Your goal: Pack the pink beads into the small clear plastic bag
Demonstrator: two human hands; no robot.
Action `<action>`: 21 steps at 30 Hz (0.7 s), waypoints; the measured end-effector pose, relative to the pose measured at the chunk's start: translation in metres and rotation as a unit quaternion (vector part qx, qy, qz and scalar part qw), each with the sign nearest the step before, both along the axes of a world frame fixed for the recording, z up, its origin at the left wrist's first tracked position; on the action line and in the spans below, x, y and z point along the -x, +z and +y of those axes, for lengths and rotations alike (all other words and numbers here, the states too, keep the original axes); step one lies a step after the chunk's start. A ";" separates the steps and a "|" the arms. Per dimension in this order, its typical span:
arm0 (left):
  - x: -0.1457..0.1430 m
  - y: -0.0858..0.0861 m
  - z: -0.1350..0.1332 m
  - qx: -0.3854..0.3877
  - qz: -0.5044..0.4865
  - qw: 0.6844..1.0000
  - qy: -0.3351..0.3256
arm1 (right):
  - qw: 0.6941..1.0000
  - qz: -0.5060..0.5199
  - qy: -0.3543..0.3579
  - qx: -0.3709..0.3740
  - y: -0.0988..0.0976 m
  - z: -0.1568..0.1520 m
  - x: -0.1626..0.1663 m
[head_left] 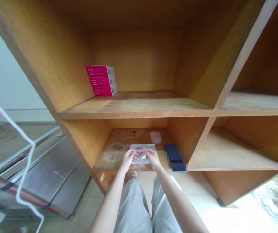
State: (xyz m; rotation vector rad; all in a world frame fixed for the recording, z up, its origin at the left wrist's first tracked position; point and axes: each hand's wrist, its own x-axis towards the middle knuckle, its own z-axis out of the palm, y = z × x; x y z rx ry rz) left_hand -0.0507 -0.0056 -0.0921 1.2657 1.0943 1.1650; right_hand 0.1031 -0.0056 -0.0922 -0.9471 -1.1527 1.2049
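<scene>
Fingertips of my left hand (129,157) and my right hand (151,157) pinch opposite sides of a small clear plastic bag (140,151). Its contents are too small to make out. Both hands are held over a whitish translucent sheet or larger bag (150,147) on the lower shelf. Below the hands, a little cluster of pink bead-like pieces (141,165) shows near the shelf's front edge. Behind the sheet lies another flat clear bag (156,137). More tiny pink bits (128,145) sit just left of the sheet.
A dark flat object (175,158), partly blurred out, lies right of my hands. Three pink boxes (102,81) are stacked on the upper shelf (153,105). A wooden divider (202,139) bounds the compartment on the right. A metal frame (49,174) and white cable (23,184) are at left.
</scene>
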 end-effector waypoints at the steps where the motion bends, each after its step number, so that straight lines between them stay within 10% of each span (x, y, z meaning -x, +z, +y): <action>1: 0.000 0.000 0.000 -0.001 0.001 1.000 0.000 | 1.000 0.000 -0.002 0.002 -0.001 0.000 0.000; 21: -0.003 0.006 -0.002 0.001 -0.010 0.999 0.030 | 1.000 0.023 -0.003 0.008 -0.003 0.001 0.003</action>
